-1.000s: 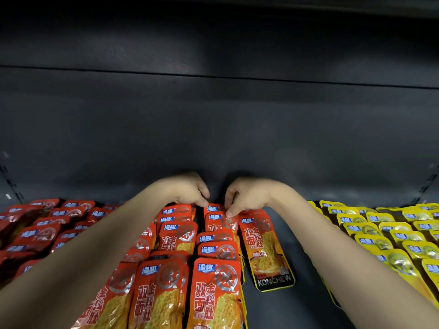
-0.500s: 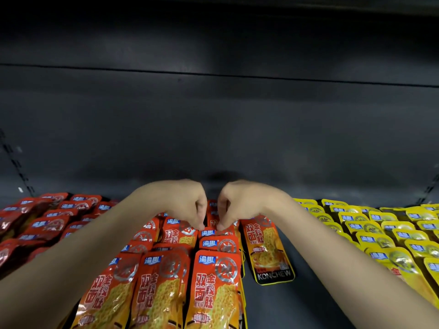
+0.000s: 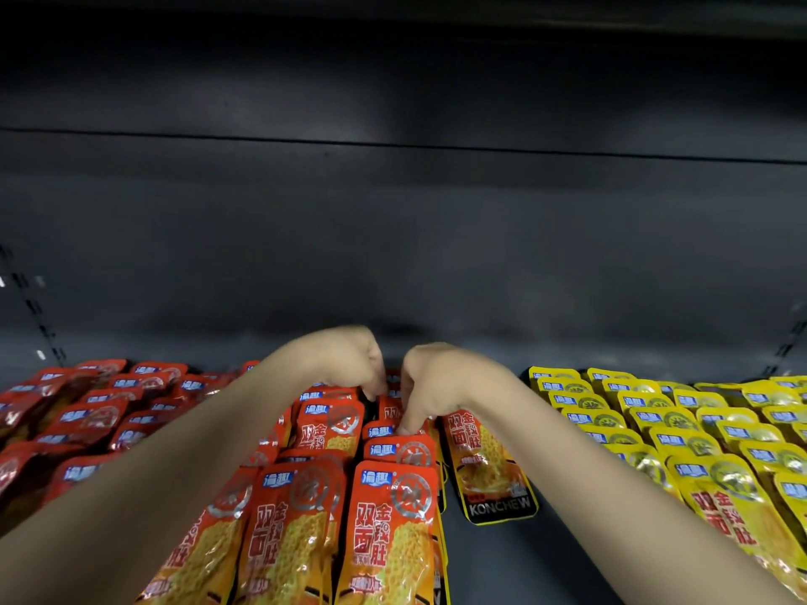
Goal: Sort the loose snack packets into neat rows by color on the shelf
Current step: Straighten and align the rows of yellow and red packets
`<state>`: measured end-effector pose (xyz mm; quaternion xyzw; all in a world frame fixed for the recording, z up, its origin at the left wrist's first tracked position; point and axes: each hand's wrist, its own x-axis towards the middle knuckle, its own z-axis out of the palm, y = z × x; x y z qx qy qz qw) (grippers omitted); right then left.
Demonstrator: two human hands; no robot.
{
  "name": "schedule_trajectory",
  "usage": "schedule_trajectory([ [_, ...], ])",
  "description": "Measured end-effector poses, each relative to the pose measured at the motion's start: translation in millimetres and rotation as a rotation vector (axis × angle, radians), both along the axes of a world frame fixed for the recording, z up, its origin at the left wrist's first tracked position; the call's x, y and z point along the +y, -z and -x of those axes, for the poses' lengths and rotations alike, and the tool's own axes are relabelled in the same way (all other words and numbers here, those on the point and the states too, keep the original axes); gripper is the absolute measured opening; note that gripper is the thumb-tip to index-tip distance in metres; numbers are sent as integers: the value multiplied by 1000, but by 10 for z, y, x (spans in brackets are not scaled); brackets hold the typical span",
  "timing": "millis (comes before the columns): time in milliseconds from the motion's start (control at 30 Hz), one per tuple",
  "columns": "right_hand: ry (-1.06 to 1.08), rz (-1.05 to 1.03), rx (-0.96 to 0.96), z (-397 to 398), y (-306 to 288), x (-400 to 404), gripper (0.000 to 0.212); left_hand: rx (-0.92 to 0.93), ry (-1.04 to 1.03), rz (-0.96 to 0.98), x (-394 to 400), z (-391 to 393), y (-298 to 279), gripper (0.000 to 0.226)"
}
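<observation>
Head | orange-red pkts [image 3: 388, 534] glossy, overlapping rows | yellow pkts [image 3: 681, 443] R

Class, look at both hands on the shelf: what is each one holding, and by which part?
Both the left hand and right hand curl their fingers onto the top edges of the orange packets in the middle row; the exact grip is hidden.

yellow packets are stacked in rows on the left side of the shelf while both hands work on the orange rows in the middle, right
Not quite. The yellow packets lie in rows on the right side of the shelf, not the left; the left side holds red packets. The head view shows this. The rest holds: the left hand and the right hand are both at the orange rows in the middle.
</observation>
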<state>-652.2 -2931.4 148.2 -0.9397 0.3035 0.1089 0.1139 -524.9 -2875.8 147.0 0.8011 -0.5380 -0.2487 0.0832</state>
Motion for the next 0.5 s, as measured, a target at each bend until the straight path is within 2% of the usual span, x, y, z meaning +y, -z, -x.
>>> schedule_trajectory([
  [100,-7,-33,7,1,-2,-1,46,10,-31,-3,-35,22,35,15],
  [233,-60,-69,14,35,-58,6,38,118,-76,5,-32,-9,57,16],
  [300,-74,-81,13,67,-92,-1,36,143,-82,8,-31,-44,74,9],
  [500,-28,-125,-8,187,-180,-103,32,118,-88,17,-29,-48,87,8],
])
